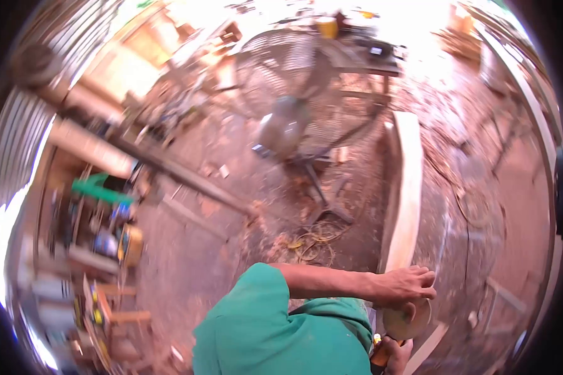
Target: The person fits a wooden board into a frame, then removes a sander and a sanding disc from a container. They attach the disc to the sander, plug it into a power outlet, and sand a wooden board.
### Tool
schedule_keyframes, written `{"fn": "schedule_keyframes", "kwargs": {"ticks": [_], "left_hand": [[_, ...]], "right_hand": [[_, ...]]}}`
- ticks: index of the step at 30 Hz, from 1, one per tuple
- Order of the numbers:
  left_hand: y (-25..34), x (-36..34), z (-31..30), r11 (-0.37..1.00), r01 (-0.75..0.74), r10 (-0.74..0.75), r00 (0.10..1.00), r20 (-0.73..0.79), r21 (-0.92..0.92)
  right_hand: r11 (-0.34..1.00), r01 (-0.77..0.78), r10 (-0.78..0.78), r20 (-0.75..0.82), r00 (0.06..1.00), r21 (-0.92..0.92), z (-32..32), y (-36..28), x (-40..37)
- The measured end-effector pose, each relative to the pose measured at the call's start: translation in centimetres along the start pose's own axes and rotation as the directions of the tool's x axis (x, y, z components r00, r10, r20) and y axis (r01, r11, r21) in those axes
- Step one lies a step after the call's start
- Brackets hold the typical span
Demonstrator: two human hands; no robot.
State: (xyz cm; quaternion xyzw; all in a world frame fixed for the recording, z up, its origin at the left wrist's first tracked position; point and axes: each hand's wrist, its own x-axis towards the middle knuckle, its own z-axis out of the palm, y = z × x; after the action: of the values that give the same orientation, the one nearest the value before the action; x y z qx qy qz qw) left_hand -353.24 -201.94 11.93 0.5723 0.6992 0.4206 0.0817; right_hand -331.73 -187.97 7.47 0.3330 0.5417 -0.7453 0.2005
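Observation:
A long pale wooden board runs away from me, its near part passing under my hands. A yellow-and-black angle grinder with a round, tan disc is at the board's near end. My left hand reaches across from the left, fingers curled at the top of the grinder beside the disc; its exact grip is partly hidden. Below it, my right hand is wrapped around the grinder's body, partly out of sight. Whether the disc touches the wood cannot be made out.
A large pedestal fan stands ahead. Behind it is a workbench with tools. A wooden post slants across the left. Coiled cord and scraps lie on the dusty floor. Cluttered shelves line the left.

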Motion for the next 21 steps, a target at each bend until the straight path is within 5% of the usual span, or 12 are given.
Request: {"fn": "schedule_keyframes", "kwargs": {"ticks": [5,6,8,11,12,16,21], "left_hand": [[1.7,-2.8,0.7,0.94,0.213,-0.123,0.941,-0.316,0.267],[2.1,-3.2,0.8,0.926,0.27,-0.167,0.919,-0.357,0.262],[3.5,-4.3,0.8,0.917,0.357,-0.268,0.883,-0.386,0.18],[5.1,-5.9,-0.5,0.9,0.429,-0.374,0.85,-0.371,0.076],[4.8,-6.4,-0.8,0.896,0.436,-0.372,0.841,-0.394,0.085],[3.8,-9.3,-3.9,0.896,0.405,-0.303,0.859,-0.414,0.184],[1.8,-14.3,-9.2,0.881,0.471,-0.373,0.73,-0.573,0.027]], "right_hand": [[0.932,0.088,-0.017,0.198,0.98,-0.352,-2.1,-5.5,4.1],[0.923,0.199,-0.109,0.271,0.956,-0.33,-1.6,-6.0,5.0],[0.978,0.091,-0.019,0.355,0.935,-0.188,-0.5,-6.7,5.9],[0.96,0.094,0.042,0.47,0.882,-0.262,4.3,-10.7,4.8],[0.875,0.172,0.092,0.505,0.858,-0.453,4.6,-11.0,6.3],[0.853,0.169,0.176,0.578,0.797,-0.493,7.4,-10.1,12.3],[0.724,0.392,0.159,0.691,0.705,-0.567,16.4,-11.3,17.4]]}}
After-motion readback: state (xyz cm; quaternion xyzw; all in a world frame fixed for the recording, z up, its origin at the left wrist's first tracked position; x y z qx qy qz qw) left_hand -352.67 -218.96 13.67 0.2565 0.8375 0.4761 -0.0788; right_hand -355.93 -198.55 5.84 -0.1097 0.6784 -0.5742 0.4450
